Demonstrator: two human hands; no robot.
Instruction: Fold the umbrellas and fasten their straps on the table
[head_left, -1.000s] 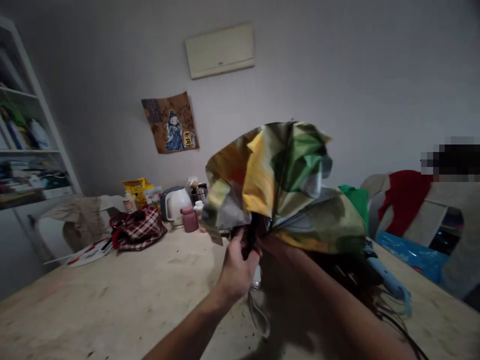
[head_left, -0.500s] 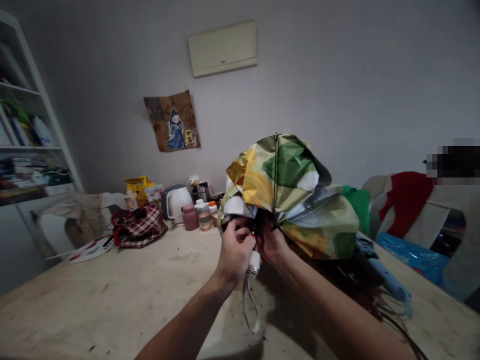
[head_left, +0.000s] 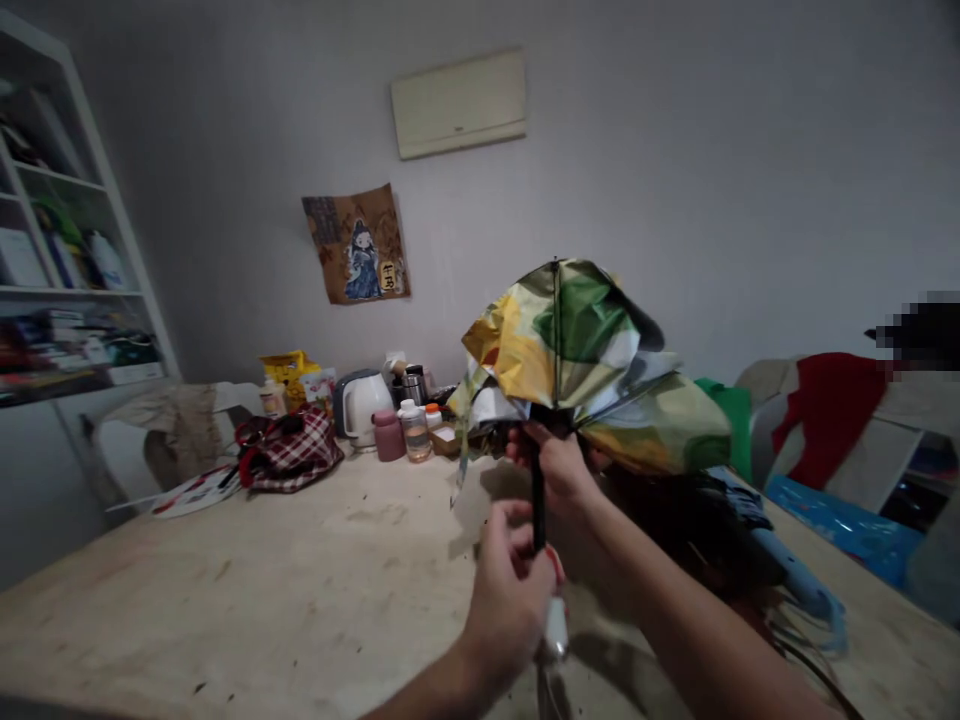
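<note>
Your left hand (head_left: 517,590) gripped the umbrella's white handle (head_left: 556,632) low above the tabletop (head_left: 300,580); its black shaft (head_left: 538,510) ran upright to your right hand (head_left: 561,468), clenched just beneath the half-folded yellow-green fabric canopy (head_left: 592,360)

Dim, flat indoor light, soft shadows on the table (head_left: 225,600), wide-angle bending at edges, slight blur.

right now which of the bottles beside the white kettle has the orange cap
The small bottle at the row's right end, farthest from the kettle. The pink bottle is beside the kettle; the clear bottle between has a white cap.
</note>
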